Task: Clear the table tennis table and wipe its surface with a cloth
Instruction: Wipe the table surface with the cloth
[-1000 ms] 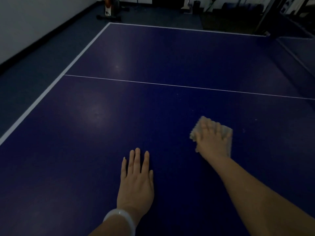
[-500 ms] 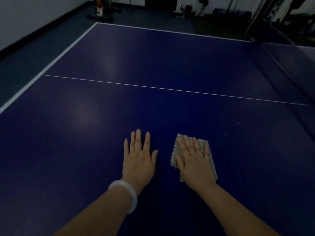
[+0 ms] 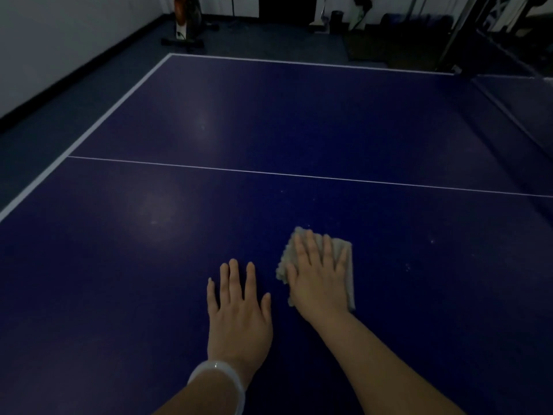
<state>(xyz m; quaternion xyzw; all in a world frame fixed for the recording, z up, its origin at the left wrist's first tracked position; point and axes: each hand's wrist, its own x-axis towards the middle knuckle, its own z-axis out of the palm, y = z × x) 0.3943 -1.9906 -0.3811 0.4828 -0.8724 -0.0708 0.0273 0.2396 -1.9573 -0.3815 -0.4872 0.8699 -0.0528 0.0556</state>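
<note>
The right hand (image 3: 320, 280) lies flat with its fingers straight and slightly spread, pressing the cloth (image 3: 344, 253) onto the table (image 3: 179, 265); nothing is pinched or curled round. The cloth sits directly under that palm, its edges showing past the fingertips and along both sides of the hand, with its longer side running away from the person, roughly in line with the forearm. The left hand (image 3: 239, 307) rests flat and bare on the table just beside it, fingers straight, seemingly as a brace. Pale specks (image 3: 431, 241) lie on the surface to the right of the cloth and beyond it, so the next stroke probably needs to go outward and rightward, which the right hand is better placed to reach.
</note>
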